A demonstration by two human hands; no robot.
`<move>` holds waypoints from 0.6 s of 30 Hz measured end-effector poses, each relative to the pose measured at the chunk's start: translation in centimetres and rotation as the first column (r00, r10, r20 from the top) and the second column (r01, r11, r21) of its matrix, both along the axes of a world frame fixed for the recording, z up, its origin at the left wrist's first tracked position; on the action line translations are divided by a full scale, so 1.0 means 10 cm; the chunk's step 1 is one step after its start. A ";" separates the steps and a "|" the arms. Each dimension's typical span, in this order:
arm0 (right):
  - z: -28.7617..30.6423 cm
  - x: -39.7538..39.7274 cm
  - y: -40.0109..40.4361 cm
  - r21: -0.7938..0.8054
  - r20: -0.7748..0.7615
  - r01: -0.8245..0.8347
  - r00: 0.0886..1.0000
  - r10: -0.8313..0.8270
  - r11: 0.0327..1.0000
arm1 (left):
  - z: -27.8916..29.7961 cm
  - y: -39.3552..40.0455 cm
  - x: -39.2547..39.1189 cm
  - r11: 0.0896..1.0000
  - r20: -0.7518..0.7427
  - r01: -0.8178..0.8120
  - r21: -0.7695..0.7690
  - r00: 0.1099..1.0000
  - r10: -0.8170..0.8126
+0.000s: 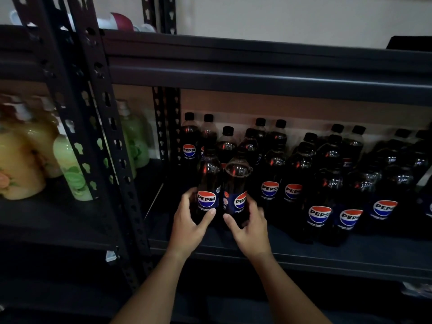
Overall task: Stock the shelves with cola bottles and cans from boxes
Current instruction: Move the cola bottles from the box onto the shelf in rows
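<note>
Currently: left hand grips one cola bottle, right hand grips its neighbour, both near the shelf front edge, left end. Risk: touching bottles may knock and topple forward on release; stocked rows crowd the right.

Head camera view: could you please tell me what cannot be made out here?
- Bases of the two held bottles: hidden by the left hand and right hand.
- Pale bottles at left: blurred, labels unreadable.
- Rightmost bottles: dark, cut off by the edge.
</note>
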State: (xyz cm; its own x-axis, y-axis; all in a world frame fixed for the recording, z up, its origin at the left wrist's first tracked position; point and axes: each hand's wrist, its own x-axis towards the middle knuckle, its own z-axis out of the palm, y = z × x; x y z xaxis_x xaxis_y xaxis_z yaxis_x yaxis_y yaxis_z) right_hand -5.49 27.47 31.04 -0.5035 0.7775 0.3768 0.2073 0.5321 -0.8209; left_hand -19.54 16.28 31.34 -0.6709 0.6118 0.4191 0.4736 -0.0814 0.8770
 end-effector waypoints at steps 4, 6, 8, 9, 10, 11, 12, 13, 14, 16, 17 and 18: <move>-0.01 -0.03 0.01 -0.002 -0.019 0.026 0.999 -0.026 1.000 | -0.03 0.01 -0.02 1.000 -0.001 0.000 -0.002 1.000 0.000; 0.00 -0.04 0.02 -0.005 -0.015 0.027 1.000 -0.027 1.000 | -0.04 0.01 -0.03 1.000 -0.005 -0.001 -0.004 1.000 0.000; 0.01 -0.04 0.01 -0.001 0.010 0.019 1.000 -0.019 1.000 | -0.04 0.02 -0.04 1.000 -0.006 -0.003 -0.009 1.000 0.003; 0.01 -0.03 0.00 0.002 0.023 0.011 1.000 -0.011 1.000 | -0.04 0.02 -0.04 1.000 -0.006 -0.006 -0.011 1.000 0.006; 0.01 -0.02 0.00 0.004 0.031 0.002 1.000 -0.002 1.000 | -0.04 0.02 -0.03 1.000 -0.006 -0.008 -0.012 1.000 0.008; 0.01 -0.02 0.00 -0.002 0.035 -0.007 0.999 0.007 1.000 | -0.04 0.02 -0.03 1.000 -0.006 -0.009 -0.012 1.000 0.009; 0.02 -0.01 0.00 -0.016 0.030 -0.014 0.999 0.014 1.000 | -0.05 0.02 -0.04 1.000 -0.005 -0.012 -0.013 1.000 0.011; 0.02 0.00 0.00 -0.030 0.019 -0.016 1.000 0.016 0.999 | -0.05 0.03 -0.04 1.000 -0.003 -0.014 -0.012 1.000 0.014; 0.02 0.00 0.00 -0.040 0.006 -0.012 1.000 0.012 0.999 | -0.06 0.03 -0.04 1.000 -0.002 -0.014 -0.011 1.000 0.014; 0.01 0.00 0.00 -0.037 -0.014 0.008 1.000 -0.008 0.999 | -0.06 0.03 -0.05 1.000 -0.001 -0.013 -0.007 1.000 0.013; 0.01 -0.01 0.00 -0.029 -0.018 0.016 1.000 -0.017 0.999 | -0.06 0.03 -0.05 1.000 -0.002 -0.014 -0.006 1.000 0.014; 0.00 -0.02 0.01 -0.019 -0.018 0.022 1.000 -0.022 1.000 | -0.07 0.03 -0.05 1.000 -0.002 -0.014 -0.007 1.000 0.014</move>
State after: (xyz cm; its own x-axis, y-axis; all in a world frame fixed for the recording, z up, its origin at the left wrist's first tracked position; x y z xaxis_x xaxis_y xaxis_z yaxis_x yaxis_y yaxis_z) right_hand -5.68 27.52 31.04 -0.4794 0.7952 0.3713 0.2039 0.5124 -0.8342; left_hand -20.03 16.58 30.67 -0.6789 0.6051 0.4159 0.4763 -0.0681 0.8766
